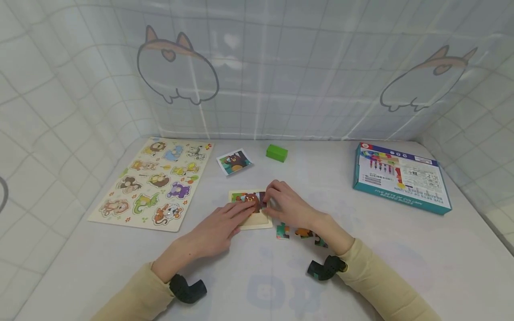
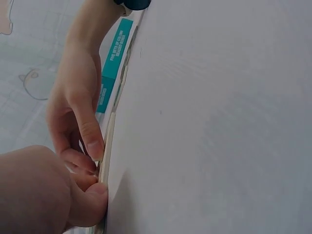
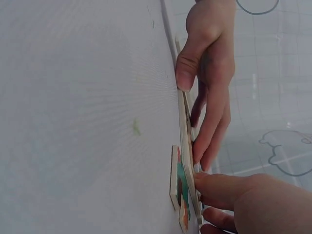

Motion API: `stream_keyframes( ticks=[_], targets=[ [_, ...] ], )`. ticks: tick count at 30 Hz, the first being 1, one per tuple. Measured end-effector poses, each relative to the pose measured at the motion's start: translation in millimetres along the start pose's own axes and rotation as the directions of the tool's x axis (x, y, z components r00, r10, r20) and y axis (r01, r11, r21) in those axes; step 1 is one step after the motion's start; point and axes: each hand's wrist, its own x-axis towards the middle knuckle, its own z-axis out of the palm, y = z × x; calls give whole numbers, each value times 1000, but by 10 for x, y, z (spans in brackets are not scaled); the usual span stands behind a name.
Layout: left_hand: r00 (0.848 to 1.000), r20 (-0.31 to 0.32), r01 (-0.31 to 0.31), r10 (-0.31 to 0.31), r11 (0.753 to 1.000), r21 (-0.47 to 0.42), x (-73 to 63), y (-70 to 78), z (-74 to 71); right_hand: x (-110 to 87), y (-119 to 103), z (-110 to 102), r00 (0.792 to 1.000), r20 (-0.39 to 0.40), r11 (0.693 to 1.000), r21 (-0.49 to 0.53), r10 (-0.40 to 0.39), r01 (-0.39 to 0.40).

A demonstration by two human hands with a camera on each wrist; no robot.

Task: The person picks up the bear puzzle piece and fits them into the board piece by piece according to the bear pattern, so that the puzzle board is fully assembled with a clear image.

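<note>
A small wooden puzzle board [image 1: 261,221] lies in front of me, with a bear picture [image 1: 250,198] of jigsaw pieces filling its upper part. My left hand [image 1: 217,225] rests on its left side, straight fingers pressing over the picture, the thumb at the near edge. My right hand [image 1: 287,203] has its thumb and curled fingers at the board's right side, pinching a dark puzzle piece [image 1: 263,199] mostly hidden by the fingertips. Loose pieces lie under and beside the right wrist: a teal one [image 1: 283,231], an orange one [image 1: 304,232] and a dark one [image 1: 320,241].
Beyond the board are a bear picture card [image 1: 234,162] and a green block [image 1: 276,153]. An animal peg puzzle [image 1: 146,187] lies at the left. A teal box [image 1: 401,178] of beads lies at the right. A patterned curtain [image 1: 281,80] hangs behind the table.
</note>
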Motion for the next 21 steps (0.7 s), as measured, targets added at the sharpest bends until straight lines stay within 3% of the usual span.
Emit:
stream_keyframes(
  ticks=[8, 21],
  targets=[
    [1000, -3, -19, 19, 999, -38, 5, 25, 9, 2, -4, -4, 1000, -2, 1000, 11, 2, -2],
    [999, 7, -47, 47, 999, -16, 8, 28, -5, 6, -10, -5, 1000, 6, 999, 29, 21, -21]
  ],
)
